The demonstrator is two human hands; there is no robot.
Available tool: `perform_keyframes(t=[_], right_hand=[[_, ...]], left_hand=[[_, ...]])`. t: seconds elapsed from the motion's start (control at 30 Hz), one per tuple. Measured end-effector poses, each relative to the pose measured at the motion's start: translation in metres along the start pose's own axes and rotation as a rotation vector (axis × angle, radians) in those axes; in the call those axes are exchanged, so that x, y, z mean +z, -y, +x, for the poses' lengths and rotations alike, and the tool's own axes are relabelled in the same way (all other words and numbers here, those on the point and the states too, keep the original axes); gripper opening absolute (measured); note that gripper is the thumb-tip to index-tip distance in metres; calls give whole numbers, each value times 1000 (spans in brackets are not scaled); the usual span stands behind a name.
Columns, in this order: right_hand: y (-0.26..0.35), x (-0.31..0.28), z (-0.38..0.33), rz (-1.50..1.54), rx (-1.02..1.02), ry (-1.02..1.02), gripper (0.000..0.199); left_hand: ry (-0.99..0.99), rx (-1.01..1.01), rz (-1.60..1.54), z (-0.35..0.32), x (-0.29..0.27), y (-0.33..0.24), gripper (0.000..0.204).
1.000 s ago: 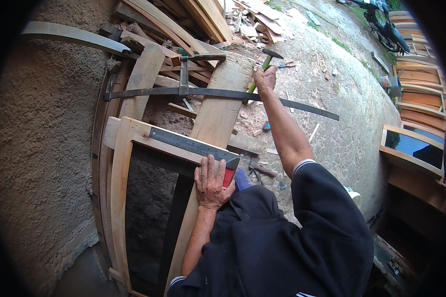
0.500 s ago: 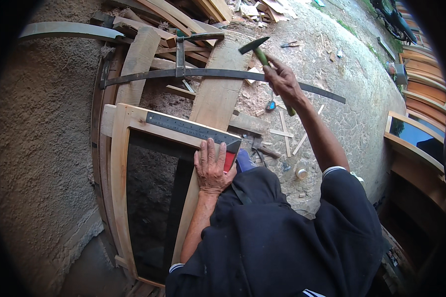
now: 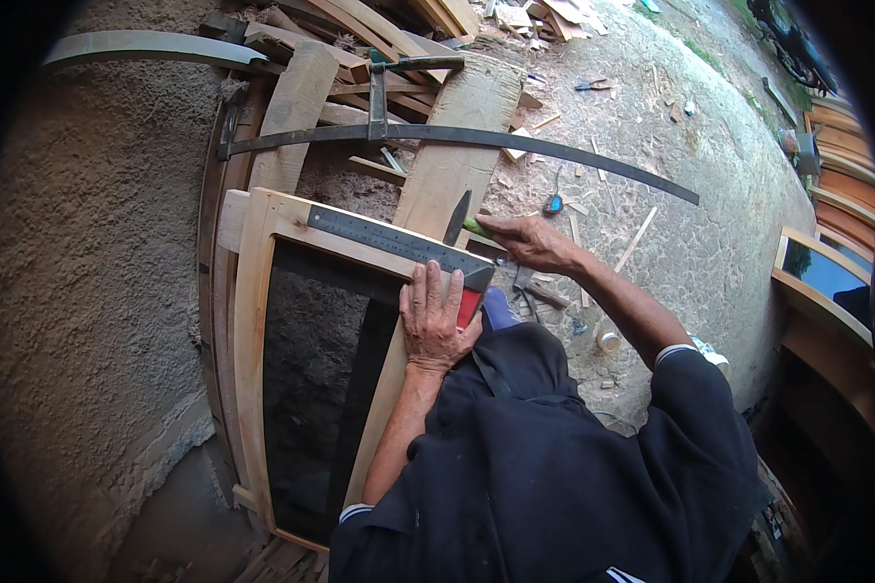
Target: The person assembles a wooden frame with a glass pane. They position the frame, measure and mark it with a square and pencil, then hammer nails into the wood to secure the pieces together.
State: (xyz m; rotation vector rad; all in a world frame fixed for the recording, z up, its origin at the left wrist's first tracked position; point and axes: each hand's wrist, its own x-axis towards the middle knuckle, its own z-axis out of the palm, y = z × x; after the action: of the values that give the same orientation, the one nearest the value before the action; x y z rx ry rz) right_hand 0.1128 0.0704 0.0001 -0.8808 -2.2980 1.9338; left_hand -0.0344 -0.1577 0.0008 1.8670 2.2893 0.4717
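A wooden frame (image 3: 251,389) with a dark panel lies in front of me on the left. Along its far rail rests a try square (image 3: 389,239) with a dark ruled blade and a red part at its right end. My left hand (image 3: 436,321) presses that end onto the frame, fingers stretched over it and thumb at its side. My right hand (image 3: 533,243) is closed around the green handle of a hammer (image 3: 459,218). The dark hammer head is close beside the far edge of the frame; whether it touches is unclear.
A long bar clamp (image 3: 515,139) crosses a wide plank (image 3: 472,112) beyond the frame. Rough wall (image 3: 97,253) stands at left. Pliers (image 3: 593,85), a small blue-faced device (image 3: 553,204), a jar (image 3: 608,340) and wood scraps lie on the ground. Framed panels (image 3: 817,257) stand at right.
My right hand has swung the hammer down from its raised position to the frame's far edge. My left hand stays on the try square. The whole view has shifted slightly.
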Motion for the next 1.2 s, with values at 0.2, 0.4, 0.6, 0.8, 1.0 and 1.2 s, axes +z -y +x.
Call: perform_keyframes(t=[0.2,0.4,0.6,0.8,1.0,1.2], right_hand=[[8,5,12,-125,-21,16,42],[18,9,24,-31,104,-17,41],[27,12,37,-50,177,8,42],[13,14,42,-182,-99,-39,42],[19,16,47,-162,-22,-68,46],[12,10,36,-159,-94,-46,44]], left_hand=[[-28,13,-1,0,1,1,74],[-4,6,-41,-2,2,3,82],[-33,11,-12,-2,-1,3,81],[-44,5,-11,-3,-1,1,76],[-54,9,4,-4,3,2,82],[-17,7,-5,-5,6,2,82]])
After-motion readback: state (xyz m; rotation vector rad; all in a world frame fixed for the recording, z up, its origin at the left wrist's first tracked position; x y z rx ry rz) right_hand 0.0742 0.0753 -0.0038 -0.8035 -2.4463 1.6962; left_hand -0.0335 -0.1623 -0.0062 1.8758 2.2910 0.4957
